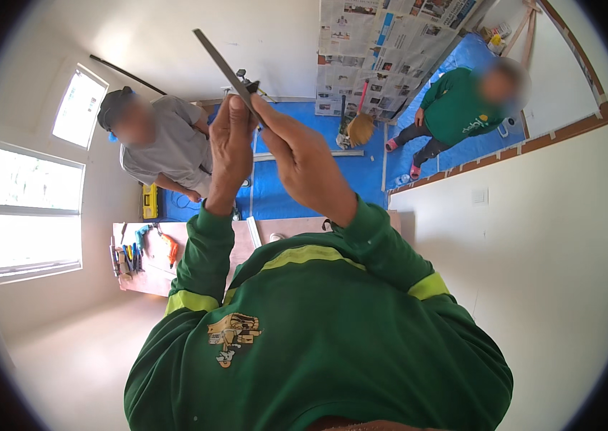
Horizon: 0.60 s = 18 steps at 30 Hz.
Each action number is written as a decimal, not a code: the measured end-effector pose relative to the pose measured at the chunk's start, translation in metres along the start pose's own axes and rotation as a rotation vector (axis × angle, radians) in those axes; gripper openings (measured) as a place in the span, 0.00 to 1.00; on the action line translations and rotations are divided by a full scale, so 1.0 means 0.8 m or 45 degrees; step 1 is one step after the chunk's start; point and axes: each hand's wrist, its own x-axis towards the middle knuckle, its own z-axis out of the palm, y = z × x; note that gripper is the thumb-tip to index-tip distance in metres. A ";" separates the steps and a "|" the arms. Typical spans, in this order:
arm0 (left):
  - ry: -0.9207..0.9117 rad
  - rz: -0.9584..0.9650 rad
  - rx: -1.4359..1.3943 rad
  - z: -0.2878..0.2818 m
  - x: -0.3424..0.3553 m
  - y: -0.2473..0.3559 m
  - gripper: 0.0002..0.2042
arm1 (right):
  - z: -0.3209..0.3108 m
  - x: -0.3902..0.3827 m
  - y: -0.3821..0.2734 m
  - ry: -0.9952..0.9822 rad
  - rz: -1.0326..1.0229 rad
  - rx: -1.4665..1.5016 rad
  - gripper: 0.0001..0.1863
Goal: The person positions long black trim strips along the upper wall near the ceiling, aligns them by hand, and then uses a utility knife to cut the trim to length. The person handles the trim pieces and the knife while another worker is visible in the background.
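My two hands are raised together in front of me, over the blue-covered floor. Between them is a long, thin, flat dark-grey strip [216, 57], its free end slanting up and to the left. My left hand [229, 147] closes on the strip's lower part, with the thumb pointing up. From the other side, my right hand [307, 158] presses its fingers against the same part. A small dark piece [252, 87] shows beside the strip near the right fingertips; I cannot tell whether it is attached. The strip's lower end is partly hidden by my fingers.
A wooden bench [207, 248] in front of me bears hand tools [129, 260] and an orange power tool [169, 249]. One person [167, 140] stands at the left, another [455, 108] at the far right. A broom [361, 131] stands by the newspaper-covered surface [351, 65].
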 end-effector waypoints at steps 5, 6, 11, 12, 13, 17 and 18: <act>0.059 0.051 0.072 -0.003 -0.002 0.003 0.24 | -0.006 -0.007 -0.002 -0.076 0.141 -0.156 0.25; 0.068 0.039 0.069 -0.003 -0.001 0.003 0.24 | -0.007 -0.008 -0.004 -0.040 0.007 -0.116 0.25; 0.174 0.045 0.091 -0.005 -0.002 0.005 0.24 | -0.015 -0.004 -0.013 -0.183 0.149 -0.278 0.26; 0.115 0.046 0.072 -0.004 -0.003 0.004 0.24 | -0.017 -0.003 -0.015 -0.147 0.029 -0.245 0.26; 0.111 0.063 0.054 -0.003 -0.005 0.004 0.24 | -0.018 0.000 -0.015 -0.146 0.022 -0.239 0.26; 0.001 -0.020 0.029 0.002 -0.007 0.004 0.25 | -0.025 0.009 -0.018 -0.113 -0.085 -0.109 0.26; 0.060 0.029 0.044 0.002 -0.007 0.004 0.25 | -0.027 0.008 -0.016 -0.134 -0.028 -0.154 0.26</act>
